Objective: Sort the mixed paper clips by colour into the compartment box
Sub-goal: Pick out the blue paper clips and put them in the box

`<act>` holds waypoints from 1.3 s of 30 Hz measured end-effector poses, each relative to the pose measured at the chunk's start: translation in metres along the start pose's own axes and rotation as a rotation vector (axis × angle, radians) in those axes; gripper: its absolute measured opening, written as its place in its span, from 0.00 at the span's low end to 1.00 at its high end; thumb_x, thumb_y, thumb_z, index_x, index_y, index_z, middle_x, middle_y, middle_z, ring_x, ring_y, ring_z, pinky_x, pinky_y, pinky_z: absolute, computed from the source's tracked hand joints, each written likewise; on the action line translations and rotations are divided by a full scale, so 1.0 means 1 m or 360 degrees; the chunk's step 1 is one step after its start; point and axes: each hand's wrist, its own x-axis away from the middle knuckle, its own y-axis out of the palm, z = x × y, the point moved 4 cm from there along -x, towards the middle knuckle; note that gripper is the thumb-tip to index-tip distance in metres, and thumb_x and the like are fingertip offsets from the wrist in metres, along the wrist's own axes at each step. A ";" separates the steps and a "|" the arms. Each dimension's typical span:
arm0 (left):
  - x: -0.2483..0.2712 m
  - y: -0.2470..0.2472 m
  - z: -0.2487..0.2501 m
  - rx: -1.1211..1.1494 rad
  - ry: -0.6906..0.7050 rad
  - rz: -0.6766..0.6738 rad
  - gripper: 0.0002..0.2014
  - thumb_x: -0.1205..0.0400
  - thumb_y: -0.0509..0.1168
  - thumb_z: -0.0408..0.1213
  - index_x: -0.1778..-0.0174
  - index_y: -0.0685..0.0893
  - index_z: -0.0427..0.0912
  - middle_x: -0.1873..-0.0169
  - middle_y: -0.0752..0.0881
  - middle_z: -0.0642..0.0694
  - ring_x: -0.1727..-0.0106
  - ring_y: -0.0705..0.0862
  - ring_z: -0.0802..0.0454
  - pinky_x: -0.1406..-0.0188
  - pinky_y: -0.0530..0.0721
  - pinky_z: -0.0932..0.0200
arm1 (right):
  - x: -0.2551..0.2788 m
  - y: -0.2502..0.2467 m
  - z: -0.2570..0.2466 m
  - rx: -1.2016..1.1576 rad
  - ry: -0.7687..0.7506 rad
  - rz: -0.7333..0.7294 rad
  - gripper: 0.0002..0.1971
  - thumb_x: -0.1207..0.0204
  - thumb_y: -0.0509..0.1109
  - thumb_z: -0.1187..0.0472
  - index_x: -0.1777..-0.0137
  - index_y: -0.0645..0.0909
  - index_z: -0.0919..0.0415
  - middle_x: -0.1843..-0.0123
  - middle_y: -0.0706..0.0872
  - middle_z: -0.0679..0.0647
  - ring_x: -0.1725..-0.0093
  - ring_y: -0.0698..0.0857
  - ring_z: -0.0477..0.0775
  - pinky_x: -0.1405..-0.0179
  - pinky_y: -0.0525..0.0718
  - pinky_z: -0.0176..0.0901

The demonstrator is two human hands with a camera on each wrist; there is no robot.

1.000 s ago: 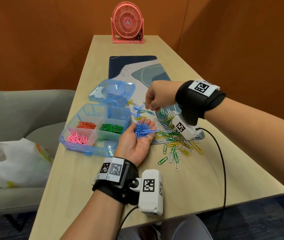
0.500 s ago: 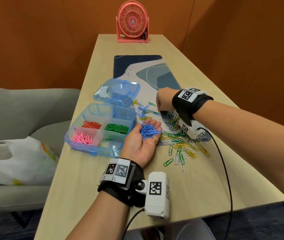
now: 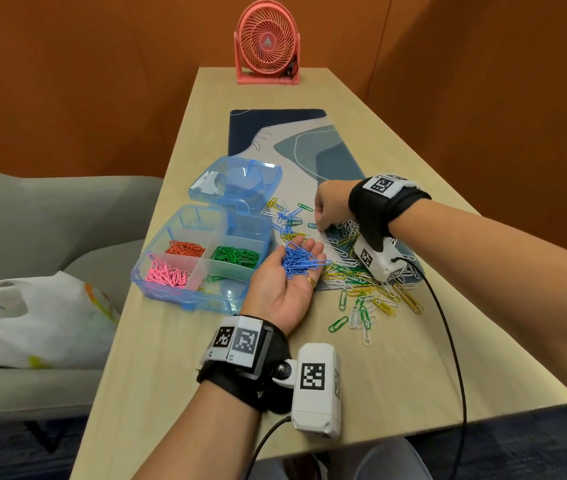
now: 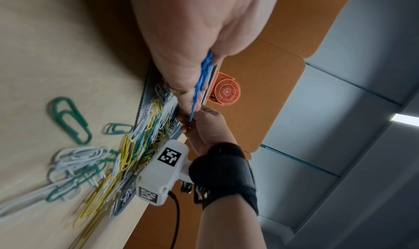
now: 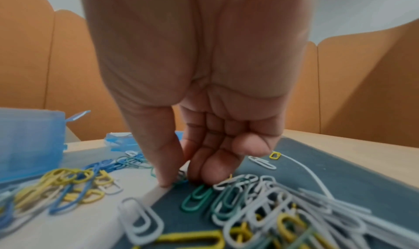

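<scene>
A long pale wooden surface (image 3: 396, 358) is running away from the person toward orange wall panels, with a coral desk fan (image 3: 267, 43) standing at its far end and a blue-grey mat (image 3: 295, 147) lying along the middle. A grey sofa with a white plastic bag (image 3: 29, 317) is sitting to the left. The compartment box (image 3: 202, 258), lid open, is resting at the surface's left edge, holding pink, orange and green clips in separate compartments. The left hand (image 3: 285, 285) is lying palm up with relaxed fingers, carrying a bunch of blue paper clips (image 3: 301, 261). The right hand (image 3: 330, 207) is reaching down to the mixed paper clips (image 3: 372, 289), thumb and fingers (image 5: 211, 170) closing on one. Its colour is hard to make out, being mostly hidden and blurred.
</scene>
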 end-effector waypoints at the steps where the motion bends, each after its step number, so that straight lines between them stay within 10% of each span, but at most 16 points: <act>1: 0.000 0.000 0.000 -0.0003 0.0003 0.0000 0.18 0.11 0.47 0.39 0.50 0.78 0.31 0.51 0.81 0.35 0.28 0.73 0.40 0.37 0.72 0.47 | 0.000 0.000 0.002 -0.0032 0.0013 -0.0015 0.11 0.29 0.76 0.59 0.51 0.87 0.66 0.54 0.90 0.58 0.57 0.84 0.54 0.50 0.85 0.48; 6: 0.001 0.001 0.000 -0.0018 0.0021 -0.0009 0.18 0.11 0.47 0.38 0.52 0.78 0.31 0.53 0.81 0.35 0.39 0.77 0.39 0.43 0.77 0.48 | 0.001 -0.003 0.011 -0.0321 0.0066 -0.0052 0.10 0.30 0.76 0.61 0.53 0.88 0.67 0.62 0.89 0.58 0.62 0.86 0.51 0.53 0.86 0.44; 11: 0.001 0.001 0.000 -0.0005 0.0010 -0.0001 0.18 0.11 0.47 0.38 0.52 0.78 0.31 0.52 0.81 0.35 0.27 0.73 0.39 0.36 0.73 0.47 | 0.002 -0.010 0.014 -0.0291 0.0107 0.0046 0.08 0.32 0.73 0.64 0.56 0.88 0.68 0.57 0.91 0.61 0.58 0.89 0.57 0.49 0.88 0.50; 16: 0.001 0.001 0.000 0.0006 0.0012 -0.0010 0.18 0.11 0.47 0.38 0.52 0.78 0.32 0.53 0.81 0.35 0.33 0.75 0.40 0.50 0.79 0.50 | 0.003 -0.010 0.000 -0.0116 0.0039 0.0127 0.04 0.30 0.76 0.62 0.56 0.85 0.61 0.57 0.86 0.56 0.57 0.83 0.55 0.66 0.80 0.40; 24: -0.001 0.000 0.000 0.0044 -0.0004 0.0003 0.19 0.11 0.46 0.39 0.51 0.78 0.31 0.52 0.81 0.35 0.27 0.72 0.40 0.36 0.73 0.49 | -0.004 -0.002 -0.005 -0.0006 0.0075 0.0044 0.14 0.32 0.78 0.57 0.51 0.88 0.67 0.52 0.91 0.60 0.54 0.87 0.59 0.53 0.85 0.47; 39: -0.001 0.000 0.000 0.0028 -0.0007 0.0009 0.18 0.11 0.47 0.39 0.50 0.78 0.31 0.51 0.81 0.35 0.27 0.73 0.40 0.37 0.72 0.47 | -0.009 -0.006 -0.026 0.0007 -0.0094 0.0179 0.07 0.27 0.72 0.65 0.50 0.88 0.63 0.49 0.89 0.58 0.56 0.81 0.53 0.64 0.75 0.38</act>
